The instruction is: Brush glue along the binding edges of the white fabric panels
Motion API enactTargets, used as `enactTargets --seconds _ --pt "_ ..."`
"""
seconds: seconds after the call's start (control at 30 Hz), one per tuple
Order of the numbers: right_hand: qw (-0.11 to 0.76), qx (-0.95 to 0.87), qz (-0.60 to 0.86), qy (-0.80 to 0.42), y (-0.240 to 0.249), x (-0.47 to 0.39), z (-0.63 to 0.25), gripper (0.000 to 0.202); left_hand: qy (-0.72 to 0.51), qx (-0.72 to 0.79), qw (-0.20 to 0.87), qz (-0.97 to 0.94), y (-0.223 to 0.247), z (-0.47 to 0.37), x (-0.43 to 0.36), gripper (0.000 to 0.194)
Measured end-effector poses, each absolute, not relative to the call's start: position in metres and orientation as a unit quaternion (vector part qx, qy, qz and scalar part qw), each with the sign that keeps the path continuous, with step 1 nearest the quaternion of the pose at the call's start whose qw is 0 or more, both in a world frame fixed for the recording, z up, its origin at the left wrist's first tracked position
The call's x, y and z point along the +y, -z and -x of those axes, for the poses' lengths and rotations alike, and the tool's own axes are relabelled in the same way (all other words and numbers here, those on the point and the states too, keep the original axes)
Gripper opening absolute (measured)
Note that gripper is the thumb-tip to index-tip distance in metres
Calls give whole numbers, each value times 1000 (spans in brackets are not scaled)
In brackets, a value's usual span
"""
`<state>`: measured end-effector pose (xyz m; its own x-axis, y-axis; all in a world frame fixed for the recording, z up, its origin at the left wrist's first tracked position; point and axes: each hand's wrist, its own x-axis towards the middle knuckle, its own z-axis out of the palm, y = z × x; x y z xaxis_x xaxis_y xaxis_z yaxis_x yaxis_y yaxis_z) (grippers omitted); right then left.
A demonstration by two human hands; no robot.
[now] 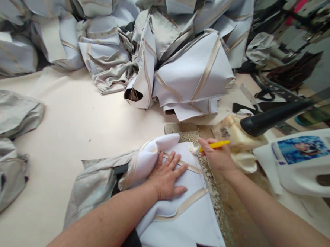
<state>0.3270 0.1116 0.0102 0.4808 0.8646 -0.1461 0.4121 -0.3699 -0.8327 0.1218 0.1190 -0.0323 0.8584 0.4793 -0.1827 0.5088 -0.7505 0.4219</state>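
My left hand [169, 177] lies flat with fingers spread on a white fabric piece [184, 219] with beige tape strips, pressing it to the work surface. Grey cloth [93, 191] joined to that piece spreads to the left under my forearm. In my right hand [216, 157] is a small brush [215, 145] with a yellow handle. Its pale bristles touch the upper right edge of the white piece. Under this edge runs a board [219, 206] crusted with dried, lumpy residue.
Several similar white and grey sewn pieces [192, 73] are heaped along the back. More grey cloth [10, 110] lies at the left. On the right are a stained, cut container [238, 134], a black tube [276, 116], a white jug [310, 163] and scissors [264, 95].
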Motion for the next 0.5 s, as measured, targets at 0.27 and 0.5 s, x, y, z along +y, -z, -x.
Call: enactTargets --seconds 0.27,0.5 --pt "321 -460 779 -280 -26 58 -324 41 18 263 218 -940 33 -123 117 71" --pt "300 -510 758 -275 -29 43 -329 38 23 267 205 -941 29 -124 117 71"
